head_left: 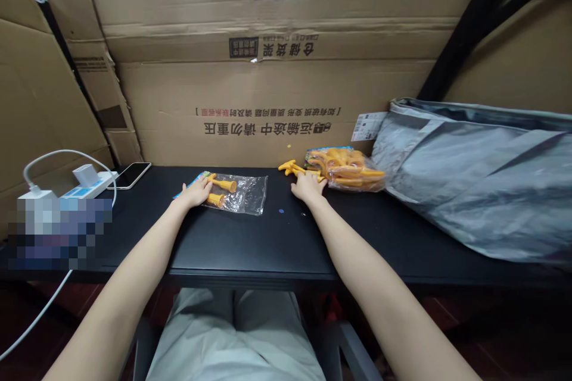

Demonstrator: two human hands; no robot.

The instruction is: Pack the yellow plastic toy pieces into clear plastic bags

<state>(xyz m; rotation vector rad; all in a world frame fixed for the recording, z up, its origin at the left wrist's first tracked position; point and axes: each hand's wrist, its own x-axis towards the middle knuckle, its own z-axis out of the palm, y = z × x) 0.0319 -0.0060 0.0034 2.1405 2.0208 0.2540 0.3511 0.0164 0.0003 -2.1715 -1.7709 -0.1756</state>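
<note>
My left hand (196,192) lies on a clear plastic bag (251,196) with its fingers stretched over the bag's left part. Inside are orange plastic pieces (227,185) with flared, tube-like ends, and a blue printed edge shows beside my hand. Further right, my right hand (309,186) has its fingers closed around a loose orange plastic piece (289,166) with a branching end. The fingertips are partly hidden. Just beyond that hand sits a fuller clear bag (353,169) packed with similar orange pieces.
A large grey fabric bag (473,184) takes up the right of the black table (268,250). On the left are a phone (129,175), a power strip (92,186) and a white charger with a cable (39,205). Cardboard (277,83) stands along the back.
</note>
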